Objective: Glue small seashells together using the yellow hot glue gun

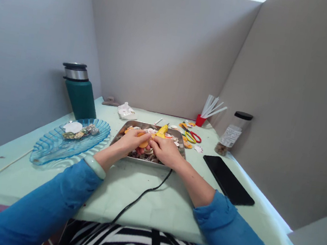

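Note:
Over the metal tray (145,162), my left hand (133,142) is closed around a flat orange piece that looks like a shell (143,142). My right hand (165,150) meets it from the other side, thumb and fingers pressed together at the orange piece's edge. What lies between the right fingertips is too small to make out. Just beyond the hands a yellow hot glue gun (162,131) rests on the tray, its nozzle pointing up and away. White, orange and brown shells (176,140) fill the tray, partly hidden by my hands.
A blue shell-shaped plate (51,151) with shell pieces and a green bottle (80,96) stand left. Scissors (192,136), a red cup (200,120) of glue sticks, a clear jar (230,136) and a black phone (228,180) are right. A black cord (143,195) crosses the front.

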The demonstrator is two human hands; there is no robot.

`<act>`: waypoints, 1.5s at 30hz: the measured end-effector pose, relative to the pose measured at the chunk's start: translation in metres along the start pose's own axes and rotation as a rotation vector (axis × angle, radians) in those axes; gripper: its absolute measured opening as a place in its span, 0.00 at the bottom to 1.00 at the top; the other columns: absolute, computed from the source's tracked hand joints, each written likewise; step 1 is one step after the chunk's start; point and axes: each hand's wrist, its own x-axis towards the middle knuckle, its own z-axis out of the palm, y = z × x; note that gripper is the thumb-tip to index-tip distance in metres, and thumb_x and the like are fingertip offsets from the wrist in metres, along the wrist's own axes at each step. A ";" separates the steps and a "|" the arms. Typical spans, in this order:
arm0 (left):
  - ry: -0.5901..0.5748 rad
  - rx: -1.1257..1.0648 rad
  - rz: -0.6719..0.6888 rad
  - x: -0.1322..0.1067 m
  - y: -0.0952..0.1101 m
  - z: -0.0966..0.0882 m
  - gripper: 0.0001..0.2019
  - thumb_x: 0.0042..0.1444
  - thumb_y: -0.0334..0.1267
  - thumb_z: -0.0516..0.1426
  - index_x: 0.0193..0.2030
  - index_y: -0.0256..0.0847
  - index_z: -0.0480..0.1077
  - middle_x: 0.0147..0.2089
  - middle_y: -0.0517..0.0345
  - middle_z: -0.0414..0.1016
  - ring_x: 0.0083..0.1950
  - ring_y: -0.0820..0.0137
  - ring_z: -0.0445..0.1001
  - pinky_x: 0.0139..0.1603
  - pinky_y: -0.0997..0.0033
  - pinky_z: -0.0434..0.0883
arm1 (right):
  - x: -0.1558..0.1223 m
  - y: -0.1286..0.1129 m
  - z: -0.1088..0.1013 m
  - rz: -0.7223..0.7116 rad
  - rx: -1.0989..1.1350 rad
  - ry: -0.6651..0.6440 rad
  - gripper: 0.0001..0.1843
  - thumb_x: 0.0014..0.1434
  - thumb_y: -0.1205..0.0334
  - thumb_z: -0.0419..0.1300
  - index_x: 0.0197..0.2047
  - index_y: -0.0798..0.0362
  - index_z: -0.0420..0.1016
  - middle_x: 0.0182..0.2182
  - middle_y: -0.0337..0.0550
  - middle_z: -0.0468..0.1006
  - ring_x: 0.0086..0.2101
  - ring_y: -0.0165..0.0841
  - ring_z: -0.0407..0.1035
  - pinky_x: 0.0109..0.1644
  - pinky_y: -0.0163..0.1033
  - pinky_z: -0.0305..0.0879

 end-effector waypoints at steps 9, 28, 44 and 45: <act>0.005 0.009 -0.001 0.001 -0.001 0.000 0.17 0.55 0.51 0.59 0.30 0.37 0.70 0.24 0.58 0.74 0.17 0.76 0.67 0.17 0.77 0.65 | 0.000 0.000 0.000 0.000 0.010 -0.011 0.17 0.69 0.59 0.48 0.32 0.51 0.73 0.30 0.40 0.78 0.33 0.31 0.69 0.38 0.33 0.56; 0.002 0.011 -0.015 -0.001 0.002 0.001 0.16 0.55 0.49 0.59 0.29 0.36 0.69 0.23 0.59 0.73 0.16 0.77 0.66 0.17 0.77 0.65 | 0.001 0.001 0.001 0.004 0.013 -0.040 0.18 0.69 0.59 0.47 0.33 0.52 0.74 0.30 0.40 0.77 0.32 0.30 0.68 0.36 0.33 0.55; 0.010 0.024 -0.027 -0.002 0.003 0.001 0.15 0.57 0.48 0.59 0.29 0.36 0.69 0.24 0.58 0.74 0.16 0.77 0.67 0.17 0.78 0.64 | 0.002 0.001 0.000 0.022 0.007 -0.072 0.18 0.70 0.59 0.47 0.35 0.53 0.75 0.30 0.40 0.77 0.32 0.30 0.68 0.36 0.33 0.55; 0.010 0.024 -0.029 -0.002 0.003 0.001 0.15 0.57 0.48 0.59 0.29 0.36 0.69 0.24 0.58 0.74 0.16 0.77 0.66 0.17 0.78 0.64 | 0.002 0.000 0.000 0.025 0.007 -0.076 0.18 0.70 0.59 0.47 0.35 0.52 0.75 0.30 0.41 0.77 0.32 0.30 0.68 0.36 0.33 0.55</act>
